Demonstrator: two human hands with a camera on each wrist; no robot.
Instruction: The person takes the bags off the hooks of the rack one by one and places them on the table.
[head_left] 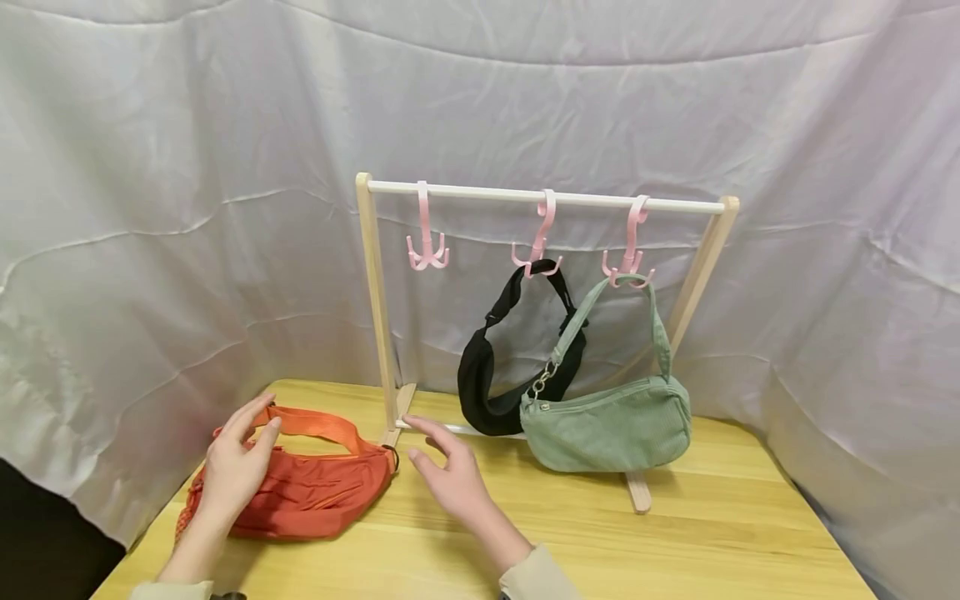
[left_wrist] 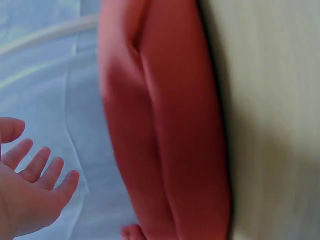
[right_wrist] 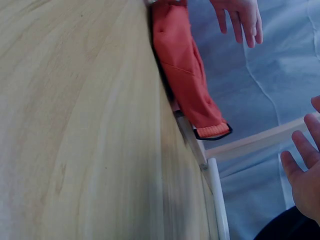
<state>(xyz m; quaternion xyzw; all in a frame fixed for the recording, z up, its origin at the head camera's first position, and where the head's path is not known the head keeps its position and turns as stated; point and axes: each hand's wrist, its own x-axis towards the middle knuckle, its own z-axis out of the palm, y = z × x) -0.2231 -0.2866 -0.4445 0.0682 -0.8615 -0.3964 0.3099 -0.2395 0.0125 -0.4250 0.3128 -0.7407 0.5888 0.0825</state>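
Note:
A red-orange shoulder bag (head_left: 322,492) lies on the table at the left, its orange strap (head_left: 318,423) looped toward the back. Over the bag's left part hovers my left hand (head_left: 238,458), fingers extended and holding nothing. My right hand (head_left: 450,475) is in the air just right of the bag, fingers spread, also holding nothing. In the left wrist view the bag's red side (left_wrist: 165,125) fills the middle, apart from the left hand (left_wrist: 35,185). The right wrist view shows the bag (right_wrist: 182,70) lying between both hands and the tabletop.
A wooden rack with a white rail (head_left: 480,195) carries three pink hooks. The left hook (head_left: 427,242) hangs bare. A black bag (head_left: 480,392) hangs from the middle hook (head_left: 542,229), a green corduroy bag (head_left: 611,425) from the right one (head_left: 632,237). Grey curtains (head_left: 187,208) surround the table.

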